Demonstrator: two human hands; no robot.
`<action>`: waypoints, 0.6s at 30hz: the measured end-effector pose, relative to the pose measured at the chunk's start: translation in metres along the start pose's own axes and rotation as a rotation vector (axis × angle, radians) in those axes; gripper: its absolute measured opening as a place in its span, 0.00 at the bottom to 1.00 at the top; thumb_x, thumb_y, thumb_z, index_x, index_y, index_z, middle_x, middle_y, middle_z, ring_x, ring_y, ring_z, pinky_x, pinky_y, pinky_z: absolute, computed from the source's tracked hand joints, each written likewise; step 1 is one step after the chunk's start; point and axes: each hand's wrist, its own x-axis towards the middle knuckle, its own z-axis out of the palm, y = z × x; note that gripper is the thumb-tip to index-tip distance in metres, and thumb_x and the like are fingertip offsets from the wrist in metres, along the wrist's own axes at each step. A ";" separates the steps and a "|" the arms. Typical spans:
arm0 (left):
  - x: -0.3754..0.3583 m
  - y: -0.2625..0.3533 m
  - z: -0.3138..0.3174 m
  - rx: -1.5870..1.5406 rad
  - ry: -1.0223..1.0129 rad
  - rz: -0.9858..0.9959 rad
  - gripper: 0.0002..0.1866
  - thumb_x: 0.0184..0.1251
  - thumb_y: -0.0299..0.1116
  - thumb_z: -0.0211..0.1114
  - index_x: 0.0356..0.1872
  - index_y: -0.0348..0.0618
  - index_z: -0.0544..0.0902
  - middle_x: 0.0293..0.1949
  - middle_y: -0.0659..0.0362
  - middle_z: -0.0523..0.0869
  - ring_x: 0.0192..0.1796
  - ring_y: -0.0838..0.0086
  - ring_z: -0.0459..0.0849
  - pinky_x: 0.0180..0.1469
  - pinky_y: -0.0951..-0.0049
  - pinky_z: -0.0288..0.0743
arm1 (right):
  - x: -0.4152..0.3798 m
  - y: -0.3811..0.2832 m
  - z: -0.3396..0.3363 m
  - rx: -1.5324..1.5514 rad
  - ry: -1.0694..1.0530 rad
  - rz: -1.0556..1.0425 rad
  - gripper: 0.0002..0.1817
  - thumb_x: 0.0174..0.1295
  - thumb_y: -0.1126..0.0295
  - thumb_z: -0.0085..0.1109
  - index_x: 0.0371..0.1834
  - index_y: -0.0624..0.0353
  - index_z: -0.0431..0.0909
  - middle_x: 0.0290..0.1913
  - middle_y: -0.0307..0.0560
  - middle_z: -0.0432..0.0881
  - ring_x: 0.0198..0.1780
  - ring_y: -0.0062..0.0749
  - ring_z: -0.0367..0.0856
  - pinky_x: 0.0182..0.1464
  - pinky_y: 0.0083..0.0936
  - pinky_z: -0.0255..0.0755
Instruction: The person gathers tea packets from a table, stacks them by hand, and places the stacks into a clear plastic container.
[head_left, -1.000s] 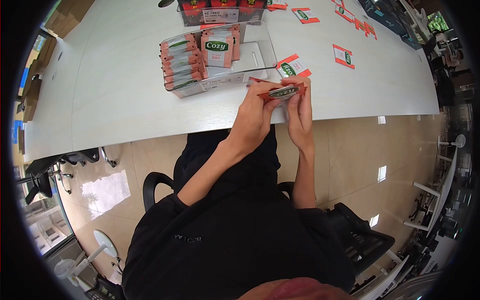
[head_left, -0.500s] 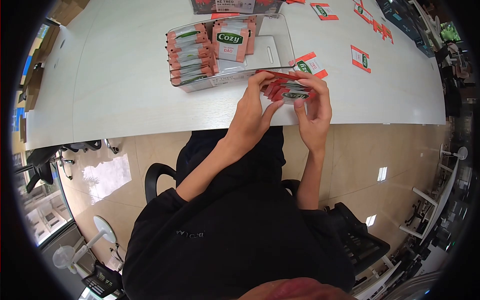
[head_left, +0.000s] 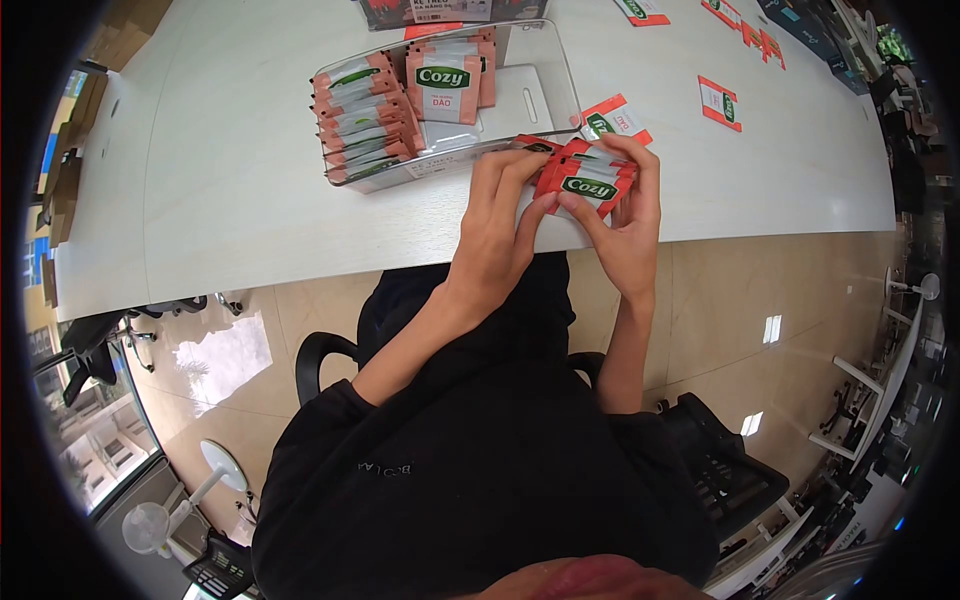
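Between my two hands is a small stack of red-and-white Cozy tea sachets (head_left: 590,185), slightly fanned, just above the table's front edge. My left hand (head_left: 492,225) grips the stack's left side, thumb in front and fingers behind. On the right side, my right hand (head_left: 628,225) pinches it with the thumb on the front sachet and fingers curled round the far edge. Just beyond them stands a clear plastic bin (head_left: 560,75). Inside it, a row of sachets (head_left: 365,120) fills the left end, and more upright sachets (head_left: 443,82) stand in the middle.
One loose sachet (head_left: 618,118) lies right beside the bin, another (head_left: 720,103) farther right. Several more are scattered at the far right. A second container (head_left: 450,10) stands behind the bin, and a dark box (head_left: 815,40) sits at the table's far right edge.
The held stack has tilted so the front sachet faces me more squarely. Both thumbs have come closer together on its lower edge. The view has shifted slightly.
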 end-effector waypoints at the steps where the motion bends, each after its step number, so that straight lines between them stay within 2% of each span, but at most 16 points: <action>1: 0.000 0.000 0.000 -0.001 -0.002 0.001 0.23 0.63 0.16 0.67 0.59 0.34 0.75 0.52 0.46 0.77 0.55 0.51 0.79 0.56 0.58 0.75 | -0.001 0.000 0.000 0.000 0.002 0.000 0.35 0.58 0.82 0.71 0.68 0.63 0.64 0.60 0.54 0.77 0.61 0.33 0.78 0.66 0.31 0.75; 4: -0.001 0.000 0.000 0.098 0.012 0.039 0.25 0.61 0.16 0.68 0.60 0.36 0.77 0.54 0.47 0.76 0.57 0.50 0.76 0.58 0.57 0.73 | -0.002 -0.002 0.000 0.012 0.030 -0.004 0.34 0.58 0.84 0.70 0.67 0.63 0.66 0.59 0.53 0.77 0.62 0.32 0.78 0.66 0.30 0.75; 7: 0.000 0.001 0.003 0.152 0.042 0.063 0.26 0.61 0.18 0.71 0.61 0.35 0.76 0.56 0.47 0.76 0.56 0.54 0.77 0.59 0.62 0.74 | -0.003 -0.003 -0.002 -0.004 0.073 -0.029 0.33 0.59 0.84 0.70 0.67 0.63 0.66 0.58 0.52 0.77 0.62 0.31 0.77 0.66 0.29 0.75; 9: -0.001 -0.002 0.006 0.104 0.109 0.077 0.28 0.62 0.19 0.70 0.64 0.33 0.72 0.56 0.45 0.76 0.56 0.54 0.76 0.59 0.62 0.73 | -0.004 -0.003 -0.007 -0.124 0.074 -0.092 0.32 0.60 0.84 0.68 0.67 0.64 0.65 0.58 0.52 0.77 0.61 0.30 0.77 0.65 0.28 0.74; 10: -0.001 -0.002 0.006 0.104 0.097 0.081 0.29 0.63 0.19 0.69 0.65 0.31 0.69 0.57 0.45 0.75 0.56 0.55 0.76 0.59 0.62 0.73 | -0.005 0.000 -0.010 -0.206 0.095 -0.131 0.29 0.62 0.84 0.67 0.65 0.63 0.67 0.58 0.51 0.77 0.61 0.28 0.76 0.65 0.27 0.74; 11: -0.002 -0.002 0.006 0.111 0.080 0.063 0.29 0.63 0.19 0.69 0.65 0.31 0.69 0.57 0.45 0.75 0.56 0.55 0.76 0.59 0.62 0.73 | -0.007 0.003 -0.014 -0.197 0.096 -0.107 0.29 0.62 0.84 0.67 0.65 0.63 0.67 0.58 0.51 0.77 0.61 0.28 0.76 0.65 0.27 0.74; 13: -0.001 -0.003 0.007 0.102 0.108 0.070 0.29 0.64 0.18 0.69 0.65 0.31 0.70 0.57 0.45 0.75 0.55 0.55 0.77 0.59 0.61 0.73 | -0.009 0.004 -0.021 0.042 0.056 -0.044 0.25 0.62 0.84 0.66 0.60 0.62 0.67 0.57 0.50 0.77 0.60 0.27 0.76 0.64 0.26 0.73; 14: 0.000 -0.002 0.007 0.099 0.105 0.061 0.27 0.64 0.18 0.68 0.64 0.32 0.72 0.57 0.45 0.76 0.55 0.56 0.77 0.58 0.61 0.74 | -0.008 0.001 -0.022 0.076 0.033 -0.045 0.21 0.63 0.85 0.66 0.55 0.61 0.67 0.55 0.49 0.78 0.58 0.26 0.76 0.64 0.26 0.73; 18: 0.004 0.002 0.004 0.116 0.095 0.069 0.23 0.64 0.18 0.68 0.61 0.34 0.76 0.58 0.45 0.75 0.55 0.55 0.77 0.57 0.61 0.74 | -0.009 0.001 -0.035 0.099 -0.113 -0.031 0.21 0.63 0.86 0.65 0.54 0.60 0.67 0.54 0.49 0.78 0.58 0.26 0.76 0.63 0.26 0.73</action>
